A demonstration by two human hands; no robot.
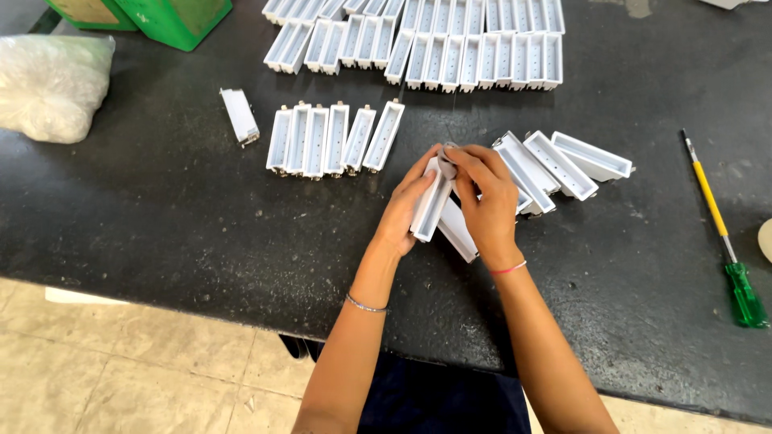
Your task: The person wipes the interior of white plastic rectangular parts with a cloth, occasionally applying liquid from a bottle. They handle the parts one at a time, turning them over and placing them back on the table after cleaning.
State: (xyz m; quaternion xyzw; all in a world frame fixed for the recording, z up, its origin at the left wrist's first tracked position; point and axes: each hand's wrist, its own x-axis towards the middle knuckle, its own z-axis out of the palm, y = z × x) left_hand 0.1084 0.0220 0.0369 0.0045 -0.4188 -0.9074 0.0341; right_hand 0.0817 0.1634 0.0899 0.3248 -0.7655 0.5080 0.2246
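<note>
A: Where is the white plastic housing (429, 210) now, relative to your hands?

B: It is between them, lifted a little above the black desk (161, 217). Your left hand (404, 210) wraps it from the left side, fingers closed along its length. Your right hand (485, 205) comes from the right, and its fingertips (460, 161) pinch a small grey piece (447, 153) at the upper end of the housing.

A: How does the long axis run?

B: It runs from near your left wrist, low, up and slightly to the right, away from your body. The upper end is the one under your right fingertips. So the left hand carries the housing, and the right hand is the nearer one to that end.

A: Is there something under the right hand?

B: Yes, a second white housing (457, 233) lies just below your right palm, pointing down and right. I cannot tell if the palm touches it.

A: And around you?

B: A row of 6 housings (334, 138) stands just beyond your left hand, open side up. A fan of 4 housings (563, 165) lies beside your right hand. Farther back there is a large block of housings (450, 40). A green and yellow screwdriver (724, 241) lies well apart at the right, and a clear plastic bag (50, 84) at the far left.
</note>
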